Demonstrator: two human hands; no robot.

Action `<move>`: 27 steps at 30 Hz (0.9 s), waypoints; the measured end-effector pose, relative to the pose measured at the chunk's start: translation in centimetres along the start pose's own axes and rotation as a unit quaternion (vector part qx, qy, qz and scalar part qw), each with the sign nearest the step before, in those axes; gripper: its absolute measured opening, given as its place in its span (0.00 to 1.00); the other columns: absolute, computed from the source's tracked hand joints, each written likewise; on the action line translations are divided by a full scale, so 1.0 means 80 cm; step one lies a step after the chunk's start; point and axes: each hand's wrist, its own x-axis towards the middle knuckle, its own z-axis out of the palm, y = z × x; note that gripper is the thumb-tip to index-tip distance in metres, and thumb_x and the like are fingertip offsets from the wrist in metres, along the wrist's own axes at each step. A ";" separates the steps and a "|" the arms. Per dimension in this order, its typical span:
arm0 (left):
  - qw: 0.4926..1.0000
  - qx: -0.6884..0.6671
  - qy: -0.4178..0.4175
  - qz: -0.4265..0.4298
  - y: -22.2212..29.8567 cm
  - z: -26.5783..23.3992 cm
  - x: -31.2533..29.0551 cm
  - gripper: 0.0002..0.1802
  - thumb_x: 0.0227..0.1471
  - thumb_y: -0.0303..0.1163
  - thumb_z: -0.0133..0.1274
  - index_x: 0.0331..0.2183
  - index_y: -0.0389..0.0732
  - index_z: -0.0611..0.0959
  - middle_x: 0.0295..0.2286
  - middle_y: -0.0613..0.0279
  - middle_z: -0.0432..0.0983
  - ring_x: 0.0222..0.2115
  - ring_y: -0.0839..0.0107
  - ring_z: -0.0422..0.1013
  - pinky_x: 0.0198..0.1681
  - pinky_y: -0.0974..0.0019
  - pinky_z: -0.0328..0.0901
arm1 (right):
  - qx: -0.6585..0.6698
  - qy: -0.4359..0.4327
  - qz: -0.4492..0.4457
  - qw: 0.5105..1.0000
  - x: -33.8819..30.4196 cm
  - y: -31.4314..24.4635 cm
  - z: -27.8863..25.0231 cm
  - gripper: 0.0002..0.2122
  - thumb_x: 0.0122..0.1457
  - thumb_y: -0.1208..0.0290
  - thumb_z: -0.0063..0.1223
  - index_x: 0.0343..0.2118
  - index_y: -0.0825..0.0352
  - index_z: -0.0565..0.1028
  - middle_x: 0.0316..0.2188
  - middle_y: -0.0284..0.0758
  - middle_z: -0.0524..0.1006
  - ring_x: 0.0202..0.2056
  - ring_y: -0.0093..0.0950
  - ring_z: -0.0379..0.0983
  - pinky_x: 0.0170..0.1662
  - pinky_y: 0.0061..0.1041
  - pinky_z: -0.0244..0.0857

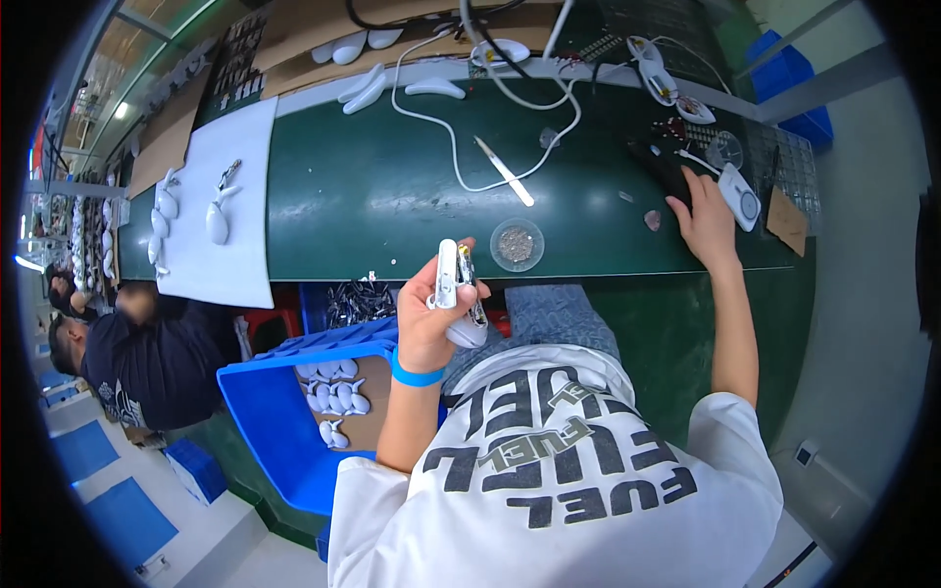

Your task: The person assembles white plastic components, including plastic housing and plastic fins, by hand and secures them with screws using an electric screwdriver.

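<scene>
My left hand (pixel 420 318), with a blue band at its wrist, grips a white plastic device (pixel 468 331) just off the table's front edge. Its housing is apart, so wiring and metal parts show inside next to a long white shell piece. At the table's right side my right hand (pixel 708 230) reaches out with fingers apart. Its fingertips are at a dark, elongated object (pixel 664 171), whose kind I cannot make out; whether they touch it is unclear. Beyond my left hand stands a round clear dish (pixel 517 244) of small metal screws.
A white-handled pointed tool (pixel 505 171) and a looping white cable (pixel 453 147) lie on the green table (pixel 353 196). White shells rest on a white sheet (pixel 235 260) at left. A blue crate (pixel 274 431) holds similar parts. Another person (pixel 157 363) sits at far left.
</scene>
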 end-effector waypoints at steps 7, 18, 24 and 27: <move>0.999 0.044 -0.001 -0.024 -0.002 0.005 -0.007 0.40 0.49 0.33 0.69 0.60 0.28 0.74 0.28 0.65 0.75 0.27 0.75 0.69 0.33 0.72 0.63 | 0.406 0.036 0.099 0.908 0.011 -0.061 -0.033 0.24 0.66 0.69 0.58 0.64 0.66 0.68 0.46 0.38 0.76 0.42 0.31 0.75 0.43 0.30 0.73; 0.997 0.058 -0.044 -0.031 -0.016 0.014 -0.016 0.33 0.52 0.26 0.68 0.59 0.32 0.78 0.30 0.70 0.78 0.28 0.83 0.71 0.32 0.75 0.65 | 0.881 0.007 -0.128 0.456 0.049 -0.276 -0.095 0.46 0.65 0.27 0.29 0.71 0.67 0.53 0.24 0.40 0.73 0.20 0.27 0.70 0.25 0.30 0.68; 0.996 0.072 -0.052 -0.026 -0.018 0.005 -0.019 0.31 0.52 0.24 0.68 0.57 0.33 0.79 0.30 0.71 0.78 0.27 0.84 0.70 0.30 0.77 0.64 | 0.818 -0.060 -0.147 0.553 0.026 -0.295 -0.097 0.54 0.55 0.17 0.32 0.56 0.78 0.64 0.25 0.38 0.74 0.23 0.27 0.70 0.29 0.29 0.68; 0.996 0.072 -0.038 -0.028 -0.019 0.005 -0.018 0.31 0.51 0.24 0.69 0.57 0.32 0.79 0.31 0.71 0.78 0.27 0.85 0.70 0.31 0.77 0.65 | 0.800 -0.077 -0.137 0.579 0.021 -0.296 -0.098 0.55 0.53 0.16 0.36 0.56 0.77 0.64 0.26 0.39 0.75 0.24 0.27 0.71 0.31 0.29 0.68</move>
